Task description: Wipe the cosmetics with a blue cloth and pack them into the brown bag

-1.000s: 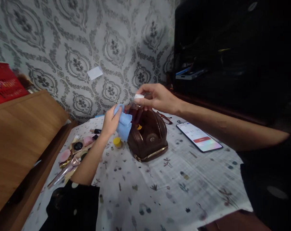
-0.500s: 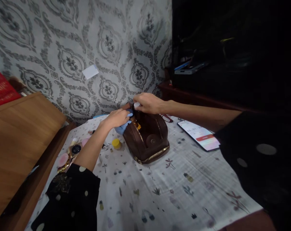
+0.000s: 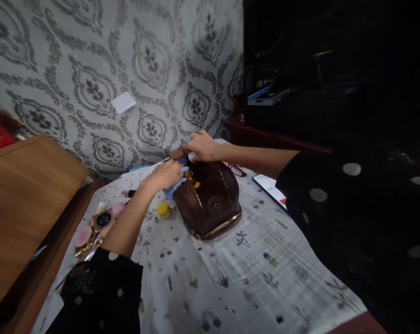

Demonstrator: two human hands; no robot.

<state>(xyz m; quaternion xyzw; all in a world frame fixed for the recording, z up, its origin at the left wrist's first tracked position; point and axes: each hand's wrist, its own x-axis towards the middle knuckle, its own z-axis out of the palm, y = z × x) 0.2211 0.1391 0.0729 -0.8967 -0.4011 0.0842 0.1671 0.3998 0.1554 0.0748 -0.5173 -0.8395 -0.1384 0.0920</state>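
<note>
A brown zippered bag (image 3: pixel 210 204) sits unzipped on the patterned tablecloth, with small yellow and dark items visible inside its left part. My left hand (image 3: pixel 166 175) is closed on a light blue cloth (image 3: pixel 175 186) at the bag's left rim. At the far end of the bag, my right hand (image 3: pixel 203 146) has its fingers bent down over the opening; what they grip is hidden. A white cap (image 3: pixel 192 157) shows just below those fingers. Close to the bag's left side stands a small yellow-lidded jar (image 3: pixel 164 210).
Cosmetics, including a pink round compact (image 3: pixel 84 236) and a dark round one (image 3: pixel 103 219), lie on the left of the tablecloth (image 3: pixel 210 287). Red glasses (image 3: pixel 238 170) and a phone (image 3: pixel 268 188) are at the right. A wooden cabinet (image 3: pixel 32 195) borders the left.
The view has shifted slightly. My right hand has lifted a little at the bag's far end, and my right sleeve now covers part of the phone. My left hand keeps the blue cloth.
</note>
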